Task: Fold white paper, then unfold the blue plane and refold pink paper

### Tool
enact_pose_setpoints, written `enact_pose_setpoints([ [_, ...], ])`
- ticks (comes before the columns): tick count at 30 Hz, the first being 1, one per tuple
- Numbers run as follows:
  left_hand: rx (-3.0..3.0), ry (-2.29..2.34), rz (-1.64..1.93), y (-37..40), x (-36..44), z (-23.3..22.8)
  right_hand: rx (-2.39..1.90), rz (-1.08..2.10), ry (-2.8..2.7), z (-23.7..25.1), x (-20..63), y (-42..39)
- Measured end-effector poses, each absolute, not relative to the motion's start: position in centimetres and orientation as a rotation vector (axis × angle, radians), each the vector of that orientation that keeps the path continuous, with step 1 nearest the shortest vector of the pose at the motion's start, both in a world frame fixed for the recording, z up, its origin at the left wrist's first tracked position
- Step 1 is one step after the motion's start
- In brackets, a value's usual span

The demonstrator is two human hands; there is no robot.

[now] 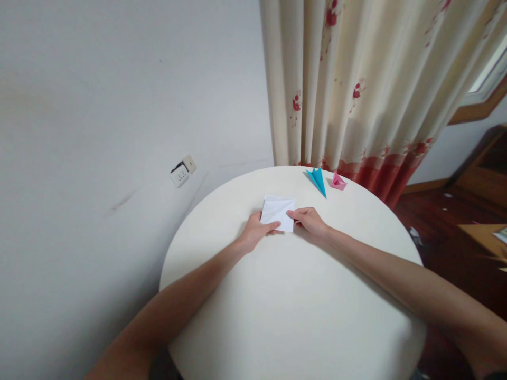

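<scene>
Between my two hands is a white folded paper [277,209], roughly square, with a slanting crease across its face. My left hand [256,230] grips its lower left corner, thumb on top and fingers underneath. At the right edge, my right hand [310,219] pinches the paper between thumb and fingers. The paper is held just over the white table; whether it touches the tabletop I cannot tell. The fingers behind the paper are partly hidden.
A blue paper plane [317,182] and a pink folded paper piece [338,181] lie near the far edge of the round white table [293,311]. Behind it hangs a floral curtain [336,95]. A wall socket [180,176] is at the left.
</scene>
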State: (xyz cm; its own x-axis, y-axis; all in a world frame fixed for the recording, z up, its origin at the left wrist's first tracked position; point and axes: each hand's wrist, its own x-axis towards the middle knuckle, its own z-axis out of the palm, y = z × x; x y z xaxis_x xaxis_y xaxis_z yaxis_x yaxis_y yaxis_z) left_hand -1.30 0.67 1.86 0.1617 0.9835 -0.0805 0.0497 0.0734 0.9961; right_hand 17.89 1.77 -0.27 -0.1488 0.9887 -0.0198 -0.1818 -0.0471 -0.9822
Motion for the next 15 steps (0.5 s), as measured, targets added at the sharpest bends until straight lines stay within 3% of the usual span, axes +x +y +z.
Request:
enact_pose_setpoints([
  [8, 1.320, 1.151, 0.923, 0.5, -1.3, 1.8, -1.076, 1.257, -0.960, 0.2, 20.2, 4.1],
  [15, 1.309, 1.157, 0.973, 0.6, -1.3, 1.6, -0.898, 1.507, -0.935, 0.5, 19.4, 3.0],
])
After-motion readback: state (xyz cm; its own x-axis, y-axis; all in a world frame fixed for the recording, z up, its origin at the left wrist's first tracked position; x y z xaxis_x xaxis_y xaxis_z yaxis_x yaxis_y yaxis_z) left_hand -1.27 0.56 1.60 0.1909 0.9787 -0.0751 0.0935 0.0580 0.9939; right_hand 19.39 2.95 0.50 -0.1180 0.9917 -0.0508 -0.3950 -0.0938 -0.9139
